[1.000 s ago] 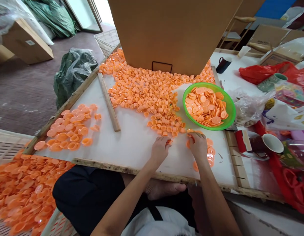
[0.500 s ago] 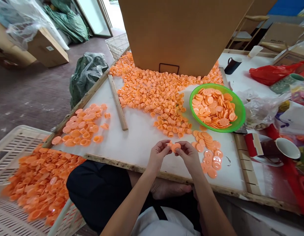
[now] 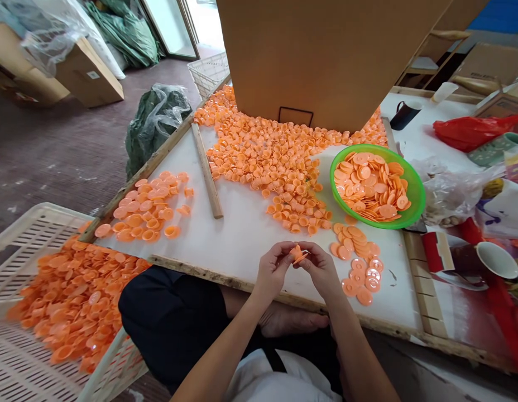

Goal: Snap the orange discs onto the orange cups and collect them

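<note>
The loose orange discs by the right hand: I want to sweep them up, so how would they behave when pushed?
The discs mostly lie flat on the tabletop, so they would probably slide rather than roll. They look thin, so likely light. Their glossy shine suggests they may be slippery.

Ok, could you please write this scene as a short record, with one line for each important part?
Hands: left hand and right hand pinch small orange pieces between them; exact shape unclear
Bowl: green bowl heaped with orange discs
Near bowl: loose discs on the white tabletop
Middle: small orange cups, heaped before a cardboard box
Person's left: wooden strip, then clustered orange parts
Lower left: pale slatted basket holding piled orange parts
</note>
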`<control>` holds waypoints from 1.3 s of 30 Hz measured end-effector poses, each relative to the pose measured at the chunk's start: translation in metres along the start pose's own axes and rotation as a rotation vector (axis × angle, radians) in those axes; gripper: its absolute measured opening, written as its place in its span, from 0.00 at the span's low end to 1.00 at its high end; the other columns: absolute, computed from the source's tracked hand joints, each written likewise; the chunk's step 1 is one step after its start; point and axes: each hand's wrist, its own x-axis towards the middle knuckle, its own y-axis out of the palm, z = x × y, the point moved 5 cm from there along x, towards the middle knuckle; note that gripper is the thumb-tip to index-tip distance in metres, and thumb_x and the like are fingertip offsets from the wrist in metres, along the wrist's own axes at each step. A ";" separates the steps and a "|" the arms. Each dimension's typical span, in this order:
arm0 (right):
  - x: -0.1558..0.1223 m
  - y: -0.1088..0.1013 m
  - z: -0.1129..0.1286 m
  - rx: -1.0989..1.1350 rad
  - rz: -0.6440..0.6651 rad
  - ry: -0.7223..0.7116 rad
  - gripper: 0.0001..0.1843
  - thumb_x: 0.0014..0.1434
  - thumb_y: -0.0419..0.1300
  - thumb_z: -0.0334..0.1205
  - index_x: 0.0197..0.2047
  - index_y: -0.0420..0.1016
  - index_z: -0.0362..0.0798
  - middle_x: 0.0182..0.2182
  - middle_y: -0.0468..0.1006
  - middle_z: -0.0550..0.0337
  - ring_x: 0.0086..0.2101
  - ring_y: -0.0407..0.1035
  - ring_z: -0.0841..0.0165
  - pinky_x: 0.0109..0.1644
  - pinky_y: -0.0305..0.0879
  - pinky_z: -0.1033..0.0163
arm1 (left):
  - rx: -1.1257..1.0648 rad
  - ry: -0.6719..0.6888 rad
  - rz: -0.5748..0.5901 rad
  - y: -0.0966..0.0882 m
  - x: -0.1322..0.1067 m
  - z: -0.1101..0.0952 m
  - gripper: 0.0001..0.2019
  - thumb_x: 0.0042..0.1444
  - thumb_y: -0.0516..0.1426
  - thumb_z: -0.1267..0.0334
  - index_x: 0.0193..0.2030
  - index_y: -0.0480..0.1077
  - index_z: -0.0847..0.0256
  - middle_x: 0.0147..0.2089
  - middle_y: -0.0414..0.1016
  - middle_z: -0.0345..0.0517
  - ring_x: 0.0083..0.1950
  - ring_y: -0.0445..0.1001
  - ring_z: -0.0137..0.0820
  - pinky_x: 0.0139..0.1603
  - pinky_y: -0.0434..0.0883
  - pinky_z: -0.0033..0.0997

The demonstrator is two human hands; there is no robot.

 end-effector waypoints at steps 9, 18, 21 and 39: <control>0.000 0.005 0.009 0.041 -0.005 -0.082 0.15 0.51 0.70 0.42 0.43 0.75 0.55 0.33 0.77 0.63 0.34 0.72 0.68 0.37 0.71 0.63 | 0.058 0.205 0.059 0.000 -0.007 -0.004 0.17 0.58 0.61 0.62 0.55 0.71 0.55 0.48 0.69 0.49 0.49 0.73 0.35 0.52 0.74 0.38; -0.006 0.012 0.005 0.069 0.008 -0.051 0.16 0.50 0.71 0.45 0.41 0.74 0.53 0.33 0.77 0.61 0.36 0.72 0.67 0.40 0.70 0.62 | 0.176 0.191 -0.008 -0.008 -0.013 -0.014 0.11 0.59 0.59 0.64 0.49 0.74 0.58 0.43 0.71 0.48 0.45 0.73 0.34 0.48 0.72 0.35; -0.010 0.014 0.003 0.031 -0.044 -0.065 0.13 0.51 0.70 0.44 0.38 0.74 0.52 0.31 0.76 0.62 0.34 0.72 0.68 0.39 0.70 0.63 | 0.187 0.170 -0.043 -0.009 -0.016 -0.016 0.09 0.58 0.59 0.65 0.45 0.75 0.60 0.41 0.73 0.48 0.44 0.73 0.34 0.47 0.71 0.35; -0.012 0.018 -0.038 -0.416 -0.055 0.005 0.27 0.53 0.64 0.54 0.52 0.68 0.49 0.49 0.75 0.50 0.44 0.73 0.59 0.48 0.74 0.54 | 0.083 -0.078 -0.272 -0.035 -0.025 0.021 0.09 0.54 0.60 0.61 0.42 0.76 0.53 0.43 0.74 0.52 0.43 0.74 0.44 0.46 0.73 0.48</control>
